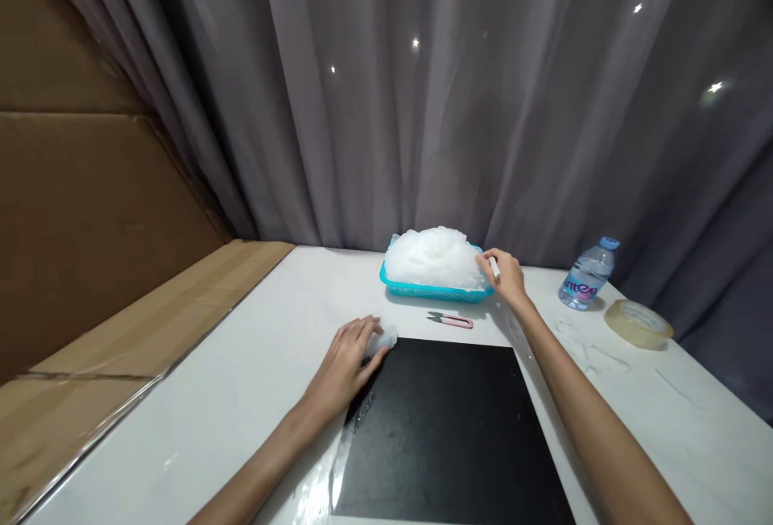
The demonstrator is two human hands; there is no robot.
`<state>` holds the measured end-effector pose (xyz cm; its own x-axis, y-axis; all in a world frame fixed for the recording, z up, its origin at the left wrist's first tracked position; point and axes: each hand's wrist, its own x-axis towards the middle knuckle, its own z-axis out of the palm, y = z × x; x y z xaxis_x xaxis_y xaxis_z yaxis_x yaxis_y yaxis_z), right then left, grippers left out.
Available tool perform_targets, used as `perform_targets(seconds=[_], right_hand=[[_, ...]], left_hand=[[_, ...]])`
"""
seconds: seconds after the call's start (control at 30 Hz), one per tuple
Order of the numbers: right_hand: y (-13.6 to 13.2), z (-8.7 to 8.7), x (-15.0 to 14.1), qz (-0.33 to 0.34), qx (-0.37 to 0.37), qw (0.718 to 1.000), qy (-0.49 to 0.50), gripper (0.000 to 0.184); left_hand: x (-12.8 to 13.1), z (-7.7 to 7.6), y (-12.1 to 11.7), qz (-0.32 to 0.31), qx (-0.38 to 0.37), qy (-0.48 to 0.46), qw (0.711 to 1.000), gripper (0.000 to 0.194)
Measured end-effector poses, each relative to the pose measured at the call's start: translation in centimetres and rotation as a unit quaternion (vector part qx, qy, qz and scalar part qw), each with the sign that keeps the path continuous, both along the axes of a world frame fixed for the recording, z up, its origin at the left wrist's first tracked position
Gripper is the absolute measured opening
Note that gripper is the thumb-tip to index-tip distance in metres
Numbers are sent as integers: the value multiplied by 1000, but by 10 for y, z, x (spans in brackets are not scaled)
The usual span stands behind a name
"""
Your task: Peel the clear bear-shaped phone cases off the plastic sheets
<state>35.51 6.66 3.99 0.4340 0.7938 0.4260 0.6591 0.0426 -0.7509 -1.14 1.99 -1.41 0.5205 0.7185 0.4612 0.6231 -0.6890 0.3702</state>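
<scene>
A blue plastic basket (435, 293) at the back of the table is heaped with white fluffy stuffing (431, 259). At its right end is my right hand (506, 274), closed on a small white stick-like piece (495, 268); its fingertips reach the edge of the stuffing. My left hand (344, 360) rests near the far left corner of a black board (447, 428), fingers and thumb curled around a whitish translucent wad (383, 339). Between the basket and the board lie thread snips (450, 320) with pink handles.
On the right stand a water bottle (587, 275) with a blue cap and a roll of clear tape (638, 324). Thin clear scraps (595, 352) lie near them. Cardboard (109, 324) borders the table's left side, and a grey curtain (386, 106) hangs behind.
</scene>
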Motion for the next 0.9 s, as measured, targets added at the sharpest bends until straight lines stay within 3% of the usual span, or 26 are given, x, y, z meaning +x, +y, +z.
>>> perform_targets(seconds=[0.13,0.3,0.4,0.5,0.53,0.6,0.77,0.9], right_hand=[[-4,0,-4,-23,-1,1000,-14,29],[-18,16,-20,1,46,999,-21,43],[-35,27,-49,83,60,994,-33,48],[-55,31,-85,251,32,965,-72,38],[-61,31,-96,339,4,936,-94,36],[-71,29,-112,418,-43,901,-105,38],[-83,37,-112,467,-89,878,-52,39],[-92,58,-93,476,-100,873,16,36]], left_hand=[[1,1,-5,-3,-19,-14,1000,23],[3,4,-7,-8,-52,-28,998,15],[7,8,-6,-16,-71,-41,996,12],[14,15,-8,-36,-128,-109,985,13],[17,17,-10,-45,-157,-143,976,17],[24,23,-17,-62,-221,-212,950,31],[38,38,-39,-81,-341,-353,867,61],[42,52,-53,-68,-379,-406,828,52]])
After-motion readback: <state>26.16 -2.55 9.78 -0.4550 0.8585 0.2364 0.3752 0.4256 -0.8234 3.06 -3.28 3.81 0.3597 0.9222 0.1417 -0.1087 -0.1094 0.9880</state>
